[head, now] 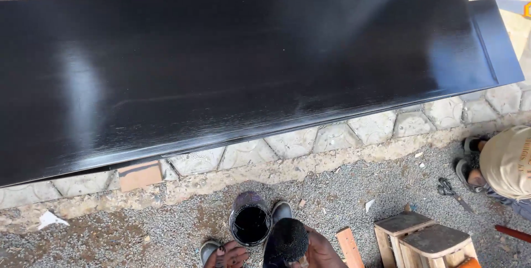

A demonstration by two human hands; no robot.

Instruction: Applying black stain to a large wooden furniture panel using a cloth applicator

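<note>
Gravel and hexagonal paving stones [381, 127] are spreading under a long black glossy board [238, 63], which is lying with its long axis running left to right, its right end reaching far right. Near the bottom edge, the right hand [318, 252] is closing around a black-soaked round applicator [289, 241], while the left hand [231, 256] is resting just beside a paint tin [250, 225]. Small wooden stools [426, 240] are standing at right.

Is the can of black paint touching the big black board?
Apart. In the head view the can of black paint stands on the gravel near the person's feet, and a strip of paving stones lies between it and the black board.
</note>
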